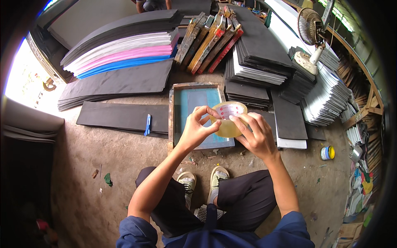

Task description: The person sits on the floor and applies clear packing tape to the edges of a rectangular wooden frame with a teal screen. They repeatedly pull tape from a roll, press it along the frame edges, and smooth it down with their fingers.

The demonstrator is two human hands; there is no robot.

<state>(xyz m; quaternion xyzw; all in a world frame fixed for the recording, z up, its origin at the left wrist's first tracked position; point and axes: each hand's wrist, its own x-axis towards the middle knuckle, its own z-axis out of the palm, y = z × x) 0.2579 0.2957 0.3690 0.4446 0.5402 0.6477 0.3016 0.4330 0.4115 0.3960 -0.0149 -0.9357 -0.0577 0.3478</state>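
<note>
Perhaps the round yellowish plastic tape roll [228, 130], right hand [259, 137] grasping it, left hand [197, 129] seemingly pinching, falls onto the blue-meshed wooden frame [194, 85] if either slips.

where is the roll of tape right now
In the head view, the roll of tape is just right of centre, held between the left hand and right hand, overlapping the right side of the wooden frame in the picture.

Small red print [228, 112] ran around white inner core [231, 108] of clear yellowish packing-tape roll [227, 131], too small to read; nothing legible elsewhere.
</note>
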